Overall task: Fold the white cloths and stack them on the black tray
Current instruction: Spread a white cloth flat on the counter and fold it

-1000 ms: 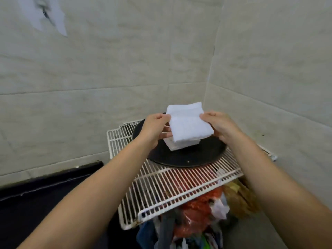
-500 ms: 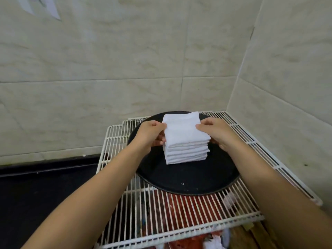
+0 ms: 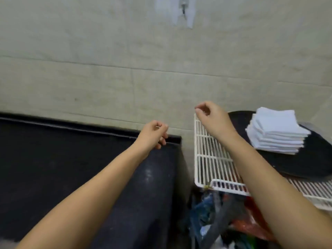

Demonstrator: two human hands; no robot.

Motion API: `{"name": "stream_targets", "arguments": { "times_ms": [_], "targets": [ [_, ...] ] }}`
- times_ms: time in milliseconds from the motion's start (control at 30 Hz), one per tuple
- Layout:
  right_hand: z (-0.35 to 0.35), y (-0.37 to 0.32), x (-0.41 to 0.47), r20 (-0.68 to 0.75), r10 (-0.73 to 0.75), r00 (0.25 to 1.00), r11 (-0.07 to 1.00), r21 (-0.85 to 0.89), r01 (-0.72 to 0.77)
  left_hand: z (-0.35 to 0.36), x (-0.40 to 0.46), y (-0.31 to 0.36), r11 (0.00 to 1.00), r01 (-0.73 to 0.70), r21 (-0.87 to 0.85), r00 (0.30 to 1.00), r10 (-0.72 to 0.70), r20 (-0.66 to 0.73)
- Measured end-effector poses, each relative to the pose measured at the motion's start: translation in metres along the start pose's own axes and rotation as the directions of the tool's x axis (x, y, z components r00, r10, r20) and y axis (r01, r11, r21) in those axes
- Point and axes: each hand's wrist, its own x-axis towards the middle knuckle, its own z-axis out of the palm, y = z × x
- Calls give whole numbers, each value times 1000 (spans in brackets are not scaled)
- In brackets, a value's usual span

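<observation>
Our fingers curl loosely and hold nothing, left hand (image 3: 152, 134) and right hand (image 3: 211, 117) left of the black tray (image 3: 316, 164), where soft, light white cloths (image 3: 277, 133) sit stacked, best pinched by opposite edges.

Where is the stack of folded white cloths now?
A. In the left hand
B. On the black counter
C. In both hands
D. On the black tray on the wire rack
D: the stack of folded white cloths rests on the black tray, which sits on the white wire rack; both hands hold nothing.
</observation>
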Motion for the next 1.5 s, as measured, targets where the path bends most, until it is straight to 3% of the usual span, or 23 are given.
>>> {"name": "stream_targets", "arguments": {
  "times_ms": [133,300,467,733,1167,1500],
  "targets": [
    [149,-89,-45,301,-121,946,992,57,109,-155,-66,-60,978,64,200,981,-25,-193],
    [308,-198,-109,587,-245,772,968,97,233,-322,-166,-125,902,308,303,859,-127,-496],
    [419,-292,-156,671,-417,613,887,153,436,-431,-246,-172,769,502,396,749,-157,-644],
    [561,-373,-165,724,-517,457,783,183,595,-555,-267,-232,764,557,324,641,-148,-753],
    [787,-562,-129,778,-546,311,702,222,676,-833,-255,-306,711,662,237,542,-236,-807],
    [940,-684,-110,808,-405,427,800,86,594,-1050,-223,-358,700,619,356,679,-249,-690]
  ]
}}
